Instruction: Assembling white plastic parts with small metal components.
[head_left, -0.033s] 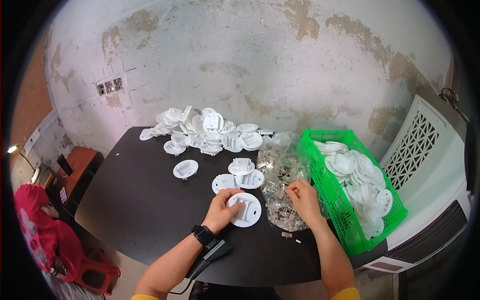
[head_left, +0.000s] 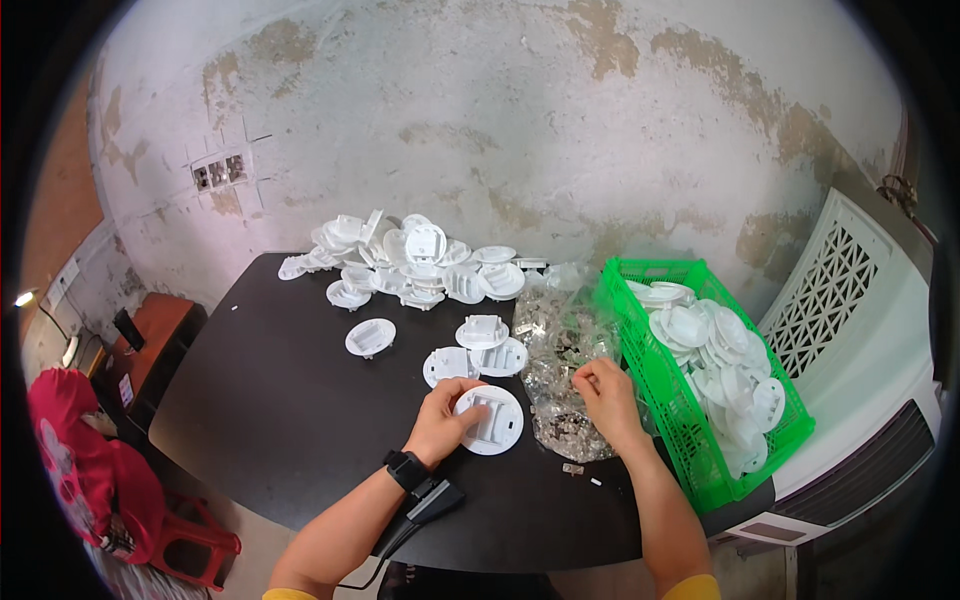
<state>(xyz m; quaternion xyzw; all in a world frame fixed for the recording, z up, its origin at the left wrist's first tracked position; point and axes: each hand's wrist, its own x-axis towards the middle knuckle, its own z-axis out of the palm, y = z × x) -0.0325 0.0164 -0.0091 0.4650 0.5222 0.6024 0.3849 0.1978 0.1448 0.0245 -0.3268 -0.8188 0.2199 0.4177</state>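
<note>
My left hand grips a round white plastic disc at its left side, thumb pressed on the raised frame at its middle. My right hand has its fingertips pinched together above a clear plastic bag of small shiny metal pieces; what sits in the pinch is too small to make out. Just beyond the held disc lie several similar white discs. Another single disc rests further left. One small metal piece and a tiny white piece lie near the bag's front end.
At the table's back is a heap of white discs. A green crate filled with discs stands on the right, beside a white appliance with a grille. A cable trails from my left wrist. A red stool stands left of the dark table.
</note>
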